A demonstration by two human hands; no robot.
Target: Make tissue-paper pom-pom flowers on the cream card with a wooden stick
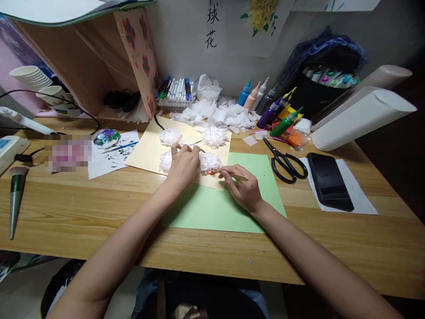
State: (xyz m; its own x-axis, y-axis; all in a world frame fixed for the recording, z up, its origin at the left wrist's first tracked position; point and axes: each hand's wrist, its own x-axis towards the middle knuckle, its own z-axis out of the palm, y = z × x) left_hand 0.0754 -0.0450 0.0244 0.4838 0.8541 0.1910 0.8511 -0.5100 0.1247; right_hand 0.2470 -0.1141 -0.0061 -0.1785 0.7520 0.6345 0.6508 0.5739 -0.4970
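My right hand (244, 188) is closed around a thin wooden stick (239, 177). The stick's front end is near a small orange patch (211, 173) at the lower edge of a white tissue-paper flower (210, 162). My left hand (184, 165) rests on a cream sheet (146, 153), its fingers bent and apart among the white flowers; its fingertips are partly hidden. Two more fluffy flowers, one at the upper left (170, 136) and one at the upper right (215, 136), sit on that sheet. Another at the lower left (165, 162) is partly covered by my left hand. Beneath lies a green sheet (212, 208).
Black-handled scissors (284, 165) and a phone (330, 180) lie to the right. Torn white tissue (215, 114), markers (177, 90) and paint bottles (244, 92) line the back. On the left are a paint-smeared paper (116, 155) and a makeup brush (16, 199).
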